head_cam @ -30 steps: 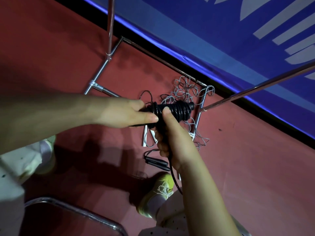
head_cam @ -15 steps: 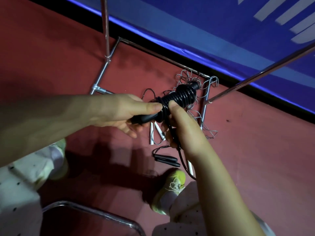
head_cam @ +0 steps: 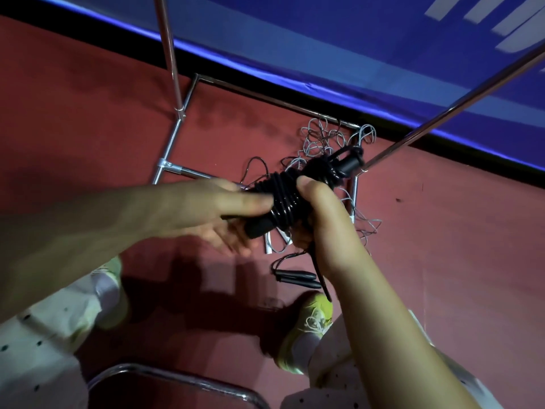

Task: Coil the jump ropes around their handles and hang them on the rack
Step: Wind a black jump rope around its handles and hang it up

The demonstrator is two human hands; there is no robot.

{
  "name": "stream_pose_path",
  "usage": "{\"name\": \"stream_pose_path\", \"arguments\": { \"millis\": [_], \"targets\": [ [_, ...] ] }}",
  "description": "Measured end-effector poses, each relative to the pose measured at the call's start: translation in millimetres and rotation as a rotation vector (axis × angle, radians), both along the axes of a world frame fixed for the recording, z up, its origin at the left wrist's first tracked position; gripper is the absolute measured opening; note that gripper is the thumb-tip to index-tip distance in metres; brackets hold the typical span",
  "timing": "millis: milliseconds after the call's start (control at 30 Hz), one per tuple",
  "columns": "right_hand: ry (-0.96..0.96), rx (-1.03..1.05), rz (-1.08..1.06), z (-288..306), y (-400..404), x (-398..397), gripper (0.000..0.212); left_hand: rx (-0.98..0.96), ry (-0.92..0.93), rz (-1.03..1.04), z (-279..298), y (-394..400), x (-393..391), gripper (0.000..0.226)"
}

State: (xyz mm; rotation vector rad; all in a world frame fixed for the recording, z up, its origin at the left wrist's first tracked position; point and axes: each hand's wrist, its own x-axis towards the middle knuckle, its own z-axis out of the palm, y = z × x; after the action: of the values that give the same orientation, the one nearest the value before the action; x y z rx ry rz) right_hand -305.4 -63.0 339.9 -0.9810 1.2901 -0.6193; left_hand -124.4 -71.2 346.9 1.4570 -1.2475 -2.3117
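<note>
A black jump rope (head_cam: 284,199) is coiled in tight turns around its paired handles, held tilted above the red floor. My right hand (head_cam: 317,214) grips the coiled middle from the right, and the loose rope end (head_cam: 321,278) hangs down from it. My left hand (head_cam: 218,211) is at the lower handle end, its straight thumb lying on the coils and its fingers spread and blurred beneath. The chrome rack has an upright pole (head_cam: 168,54), a slanting bar (head_cam: 442,113) and a base frame (head_cam: 172,143) on the floor.
Another black jump rope (head_cam: 298,278) lies on the floor below my hands. A tangle of grey ropes (head_cam: 324,140) lies across the rack base. My yellow shoes (head_cam: 309,329) stand close by. A curved chrome tube (head_cam: 177,376) runs along the bottom. A blue banner (head_cam: 324,39) fills the top.
The coiled bundle has tilted, its far end rising toward the slanting bar. My left hand's fingers have loosened from under the handle. My right hand has moved up onto the coils.
</note>
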Motion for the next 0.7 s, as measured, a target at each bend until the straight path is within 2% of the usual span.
{"name": "stream_pose_path", "arguments": {
  "millis": [33, 100, 167, 300, 433, 567, 633, 700],
  "targets": [
    [-0.05, -0.024, 0.016, -1, -1, 0, 0.036, 0.155, 0.179, 0.011, -1, 1, 1, 0.076],
    [-0.092, -0.053, 0.072, -4, -1, 1, 0.068, 0.365, 0.388, 0.067, 0, 2, 1, 0.088],
    [-0.088, -0.06, 0.096, -6, -1, 2, 0.077, 0.441, 0.417, 0.09, -4, 4, 0, 0.093],
    [-0.044, -0.032, 0.118, -10, 1, 1, 0.075, 0.416, 0.322, 0.216, -2, 5, -9, 0.076],
    [0.045, 0.056, 0.179, -7, -1, -1, 0.062, 0.4, 0.371, 0.393, -1, 6, -15, 0.059],
    [0.234, 0.081, 0.208, -13, -2, -1, 0.082, 0.336, 0.216, 0.378, 1, 4, -19, 0.061],
    [0.288, 0.108, 0.208, -13, 0, -1, 0.078, 0.302, 0.162, 0.367, 0, 3, -19, 0.063],
    [0.309, 0.125, 0.197, -11, 2, -2, 0.066, 0.276, 0.031, 0.296, -5, 2, -17, 0.07]
  ]
}}
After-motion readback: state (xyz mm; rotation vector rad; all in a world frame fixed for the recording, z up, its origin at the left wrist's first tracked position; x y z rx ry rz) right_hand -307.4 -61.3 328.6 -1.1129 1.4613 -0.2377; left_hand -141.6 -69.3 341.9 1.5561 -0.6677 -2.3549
